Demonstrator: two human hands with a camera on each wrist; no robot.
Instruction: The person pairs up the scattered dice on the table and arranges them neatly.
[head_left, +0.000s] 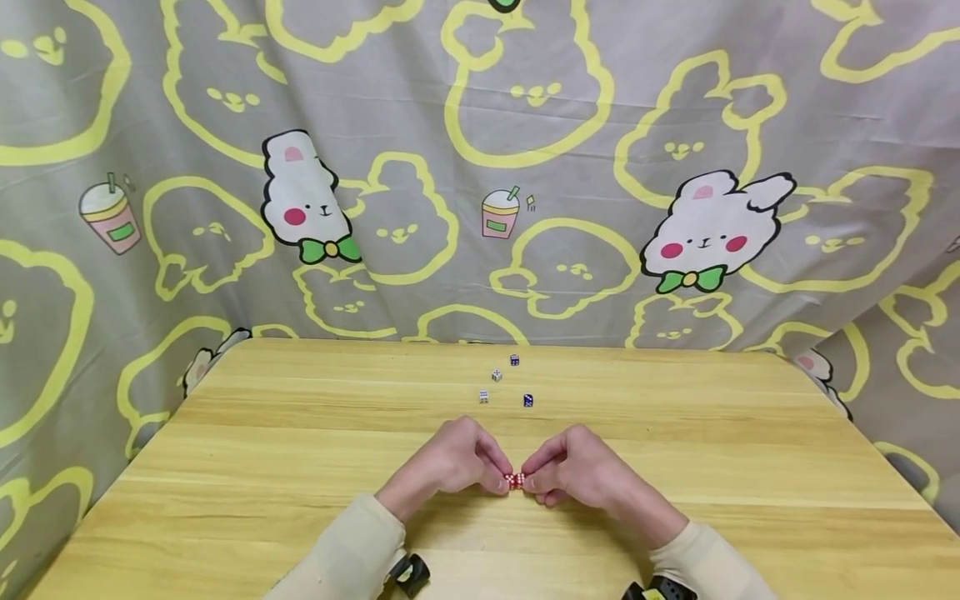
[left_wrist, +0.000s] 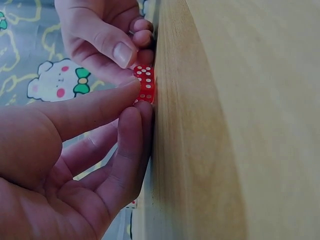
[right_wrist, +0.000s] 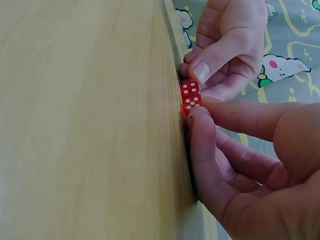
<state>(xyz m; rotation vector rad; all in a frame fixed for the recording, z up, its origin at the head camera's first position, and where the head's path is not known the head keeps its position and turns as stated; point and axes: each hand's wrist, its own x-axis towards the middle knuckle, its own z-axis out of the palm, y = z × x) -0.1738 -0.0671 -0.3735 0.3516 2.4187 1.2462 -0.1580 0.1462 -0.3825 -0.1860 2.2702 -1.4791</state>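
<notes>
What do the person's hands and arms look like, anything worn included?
The left hand and right hand show no gloves or rings. The left sleeve and right sleeve are cream. A left black device and a right black device show near the cuffs; the right one has a yellow patch.

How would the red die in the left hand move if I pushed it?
The left red die would probably slide or tip over rather than roll smoothly, because its sides are flat. It is probably light, being tiny beside the left hand. It seems stiff, since it looks square even while pinched.
</notes>
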